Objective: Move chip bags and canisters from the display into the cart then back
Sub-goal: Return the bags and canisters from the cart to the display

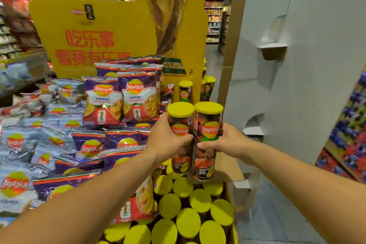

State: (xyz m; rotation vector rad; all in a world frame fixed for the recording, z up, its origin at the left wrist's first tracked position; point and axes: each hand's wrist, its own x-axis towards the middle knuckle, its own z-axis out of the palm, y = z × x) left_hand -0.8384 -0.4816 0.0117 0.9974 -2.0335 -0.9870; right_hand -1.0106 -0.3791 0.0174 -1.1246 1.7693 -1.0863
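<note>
1. Head view: a person stood at a yellow cardboard chip display (79, 31), each hand wrapped around a tall dark canister with a yellow plastic lid. The left hand (168, 140) gripped the left canister (181, 125) at mid-height; the right hand (225, 140) gripped the right canister (209, 123) the same way, fingers curled round the tube.

2. Both canisters stood upright, long axes vertical, lids up and logos facing the camera, touching side by side and held above the packed tray of yellow-lidded canisters (188, 214) at the display's front right.

3. Purple foil chip bags (120, 101) stood and lay stacked just left of the hands; a white cardboard panel (297, 65) rose at right.

4. No cart appeared in frame, so whether the pair was leaving the display or returning to it could not be told. Judged from the height above the tray, the next move called for keeping both tubes vertical while carrying them clear, or lowering them into gaps between the lids.
</note>
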